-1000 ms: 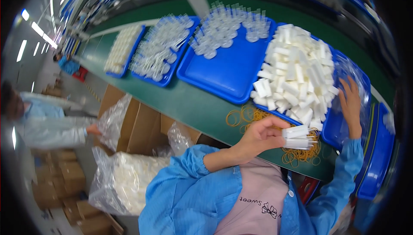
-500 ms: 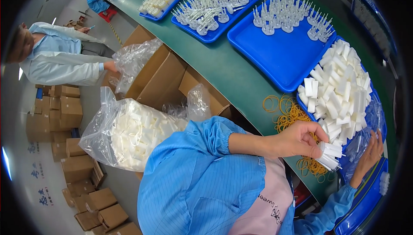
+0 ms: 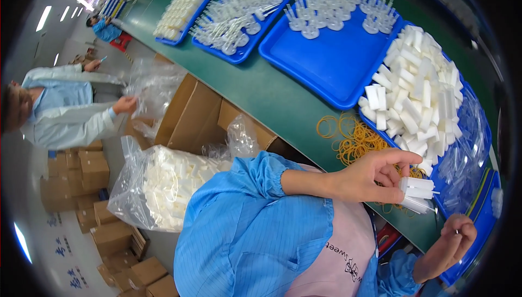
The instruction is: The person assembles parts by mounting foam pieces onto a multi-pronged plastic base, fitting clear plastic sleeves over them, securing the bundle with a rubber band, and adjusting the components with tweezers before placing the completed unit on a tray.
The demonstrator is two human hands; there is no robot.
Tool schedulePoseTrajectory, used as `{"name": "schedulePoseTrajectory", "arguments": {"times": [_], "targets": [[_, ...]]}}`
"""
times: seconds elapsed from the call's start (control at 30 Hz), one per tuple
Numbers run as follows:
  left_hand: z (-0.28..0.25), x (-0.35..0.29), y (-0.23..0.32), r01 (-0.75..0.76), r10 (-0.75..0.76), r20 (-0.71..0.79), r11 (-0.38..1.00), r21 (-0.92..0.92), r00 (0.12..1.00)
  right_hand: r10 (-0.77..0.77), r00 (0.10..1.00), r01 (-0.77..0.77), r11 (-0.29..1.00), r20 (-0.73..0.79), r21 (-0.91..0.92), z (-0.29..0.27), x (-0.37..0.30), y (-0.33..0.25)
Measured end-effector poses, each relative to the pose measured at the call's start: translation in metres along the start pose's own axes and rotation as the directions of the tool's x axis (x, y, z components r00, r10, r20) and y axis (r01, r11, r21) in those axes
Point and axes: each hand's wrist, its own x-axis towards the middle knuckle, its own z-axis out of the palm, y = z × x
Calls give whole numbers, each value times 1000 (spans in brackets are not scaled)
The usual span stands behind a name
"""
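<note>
My left hand is closed around a small cluster of white blocks with thin prongs, the prongs pointing right. Its index finger reaches out above the cluster. My right hand is pinched closed to the lower right of it, with a small shiny tip at the fingers; the rest of what it holds is hidden. Just beyond the left hand lies a heap of white blocks in a blue tray. Thin clear tubes in plastic film lie to the right of the heap.
Yellow rubber bands lie on the green table. A blue tray holds clear pronged bases. Two more loaded trays stand farther left. A bag of white blocks sits by an opened carton. A person in a white coat stands left.
My right hand has left the clear tubes, drawn nearer my body and gone from spread fingers to a pinch. My left hand keeps the cluster, index finger now extended. The view has shifted slightly.
</note>
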Motion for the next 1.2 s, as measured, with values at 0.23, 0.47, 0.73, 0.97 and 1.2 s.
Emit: {"name": "schedulePoseTrajectory", "arguments": {"times": [0.23, 0.47, 0.73, 0.97, 1.2], "targets": [[-2, 3, 8, -176, 201, 21, 800, 574, 979, 57, 928, -50, 998, -367, 29, 28, -12, 19], [4, 2, 12, -218, 254, 72, 609, 762, 964, 76, 971, -66, 996, -228, 52, 53, 8, 29], [7, -2, 9, -258, 269, 134, 504, 824, 954, 25, 965, 32, 976, -261, 214, 53, 8, 32], [11, 1, 8, -262, 259, 152, 470, 843, 954, 25, 977, 22, 976, -212, 218, 55, 6, 30], [12, 1, 10, -292, 260, 191, 436, 851, 946, -88, 973, 104, 993, -213, 64, 59, 2, 31]]}}
